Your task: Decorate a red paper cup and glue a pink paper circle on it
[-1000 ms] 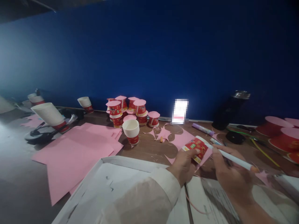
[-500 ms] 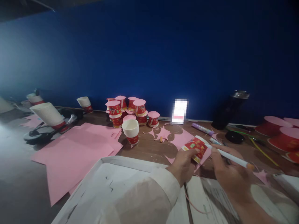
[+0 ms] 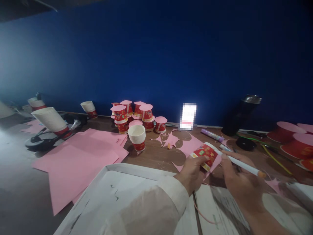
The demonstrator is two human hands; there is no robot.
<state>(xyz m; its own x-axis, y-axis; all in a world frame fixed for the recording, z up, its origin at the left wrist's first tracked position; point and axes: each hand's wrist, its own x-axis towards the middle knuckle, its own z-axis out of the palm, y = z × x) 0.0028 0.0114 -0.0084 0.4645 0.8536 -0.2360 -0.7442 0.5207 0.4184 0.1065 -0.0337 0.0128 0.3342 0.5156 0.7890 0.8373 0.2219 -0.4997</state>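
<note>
My left hand [image 3: 193, 173] is closed around a red printed paper cup [image 3: 207, 153], tilted on its side, thumb across its wall. In my right hand [image 3: 242, 176], a slim white pen [image 3: 245, 165] with an orange end is gripped, its front end at the cup's rim. Whether the tip touches the cup I cannot make out. Beneath the cup lies a pink paper sheet [image 3: 192, 145] with round pieces cut out of it. Pink star-shaped scraps [image 3: 171, 139] lie on the table just beyond.
Several red cups topped with pink discs [image 3: 146, 112] are stacked against the blue partition; more [image 3: 297, 142] stand at right. An upright cup stack [image 3: 137, 135], pink sheets [image 3: 83, 160], a white box lid [image 3: 137, 173], a lit phone [image 3: 188, 117] and a dark bottle [image 3: 241, 114] surround the hands.
</note>
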